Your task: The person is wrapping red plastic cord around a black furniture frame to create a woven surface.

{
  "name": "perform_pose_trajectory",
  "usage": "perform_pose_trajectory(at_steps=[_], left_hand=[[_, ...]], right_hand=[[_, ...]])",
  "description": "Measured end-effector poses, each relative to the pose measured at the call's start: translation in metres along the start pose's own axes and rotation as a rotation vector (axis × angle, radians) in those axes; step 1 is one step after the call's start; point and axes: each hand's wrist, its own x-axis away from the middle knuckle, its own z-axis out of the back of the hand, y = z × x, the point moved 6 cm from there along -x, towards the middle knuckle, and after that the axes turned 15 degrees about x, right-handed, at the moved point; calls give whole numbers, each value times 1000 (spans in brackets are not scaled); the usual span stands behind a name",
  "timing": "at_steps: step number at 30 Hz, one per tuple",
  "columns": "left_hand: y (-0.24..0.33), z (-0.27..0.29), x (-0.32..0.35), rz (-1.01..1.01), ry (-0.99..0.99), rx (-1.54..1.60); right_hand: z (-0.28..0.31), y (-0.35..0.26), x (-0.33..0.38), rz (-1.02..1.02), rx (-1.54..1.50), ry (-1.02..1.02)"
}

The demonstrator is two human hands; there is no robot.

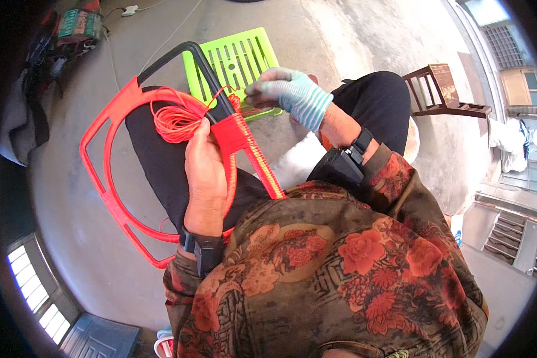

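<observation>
A frame of tubing (106, 152) leans across my lap; orange-red cord is wound closely over most of it, and one bent section (188, 51) is bare black. My bare left hand (206, 179) is closed at the frame's inner edge, thumb up, gripping a looped bundle of orange-red cord (176, 123). Just across the black tube, my right hand (289, 95) wears a light blue and white striped glove with greyed fingers. Its fingers are bent together, and strands of the cord lie at their tips, partly hidden.
Beyond the frame stands a lime-green slatted plastic stool (235, 59) on the concrete floor. A small dark wooden chair (441, 95) is at the right. White material (304, 158) lies between my legs. A red vehicle (80, 24) stands at the far left, near a thin cable.
</observation>
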Motion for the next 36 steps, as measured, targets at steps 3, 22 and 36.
perform_pose_trajectory(at_steps=[3, 22, 36], left_hand=[[-2, -3, 0, 46, -15, 39], [3, -3, 2, -91, -14, -107], [-1, -9, 7, -51, -47, -89]], right_hand=[[-21, 5, 0, 21, 175, -156], [170, -62, 64, 389, -1096, -248], [-31, 3, 14, -164, 371, -130]])
